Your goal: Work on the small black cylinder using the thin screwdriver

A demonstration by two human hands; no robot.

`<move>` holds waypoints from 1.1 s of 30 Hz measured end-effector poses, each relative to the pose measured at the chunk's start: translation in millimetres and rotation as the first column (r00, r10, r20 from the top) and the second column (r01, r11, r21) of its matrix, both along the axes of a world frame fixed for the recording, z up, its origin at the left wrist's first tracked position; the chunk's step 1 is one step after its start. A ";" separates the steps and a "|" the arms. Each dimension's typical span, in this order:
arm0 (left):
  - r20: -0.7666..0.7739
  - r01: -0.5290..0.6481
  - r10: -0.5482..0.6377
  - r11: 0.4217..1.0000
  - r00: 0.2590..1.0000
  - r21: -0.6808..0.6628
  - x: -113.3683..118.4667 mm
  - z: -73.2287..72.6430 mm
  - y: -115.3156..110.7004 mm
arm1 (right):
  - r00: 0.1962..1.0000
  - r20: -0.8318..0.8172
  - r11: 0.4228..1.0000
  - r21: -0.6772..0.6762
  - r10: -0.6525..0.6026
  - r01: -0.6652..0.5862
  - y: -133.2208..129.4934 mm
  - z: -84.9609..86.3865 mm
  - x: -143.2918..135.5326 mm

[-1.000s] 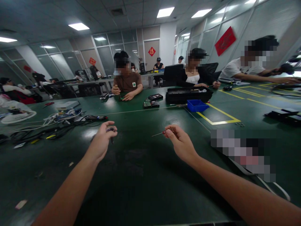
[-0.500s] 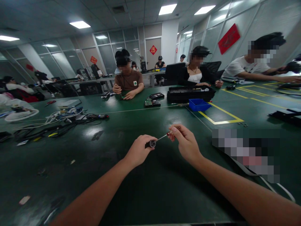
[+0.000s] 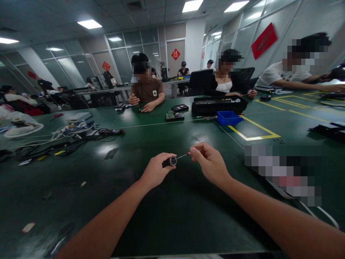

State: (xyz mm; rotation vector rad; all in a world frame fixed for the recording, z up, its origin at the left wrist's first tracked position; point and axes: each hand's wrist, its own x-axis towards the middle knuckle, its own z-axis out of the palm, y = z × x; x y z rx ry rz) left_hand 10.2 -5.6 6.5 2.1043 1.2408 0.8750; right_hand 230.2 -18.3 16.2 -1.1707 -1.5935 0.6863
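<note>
My left hand is closed round a small black cylinder, whose round open end with a pale rim faces me. What kind of part it is I cannot make out. In my right hand is a screwdriver with a reddish handle, pinched between thumb and fingers. Its thin metal shaft points left, and the tip meets the cylinder's open end. Whether the tip sits inside or only touches the rim is too small to tell. Both hands are held over the green table.
Cables lie in a tangle at left. Across the table are hard drives, a black housing and a blue tray. A blurred-out object lies right of my right arm. Several people sit opposite.
The cylinder has turned in my left hand, so more of its dark side and open end show. My right hand and the screwdriver have shifted slightly left.
</note>
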 end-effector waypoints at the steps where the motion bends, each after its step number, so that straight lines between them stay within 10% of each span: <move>1: -0.004 0.000 0.000 1.000 1.000 0.006 0.0 -0.4 0.0 | 1.000 0.028 1.000 0.001 -0.010 0.010 -0.8 1.2 0.4; 13: -0.063 -0.002 0.006 0.998 0.998 0.057 1.1 -2.1 -0.7 | 0.996 0.086 0.999 0.035 -0.010 0.007 -7.6 5.3 -3.2; 19: -0.011 -0.091 0.092 0.993 0.996 0.073 1.9 0.6 -0.7 | 0.962 -0.271 0.996 -0.087 0.011 -0.036 2.9 1.3 -6.7; 24: -0.080 0.013 -0.004 0.994 0.997 0.112 -0.7 2.1 0.8 | 0.782 -0.623 0.929 -0.286 0.005 -0.234 17.9 -6.1 -2.4; 33: -0.123 -0.013 0.024 0.996 0.992 0.089 -2.5 0.3 2.1 | 0.949 -0.315 0.994 -0.099 0.018 -0.052 14.4 -12.8 -3.0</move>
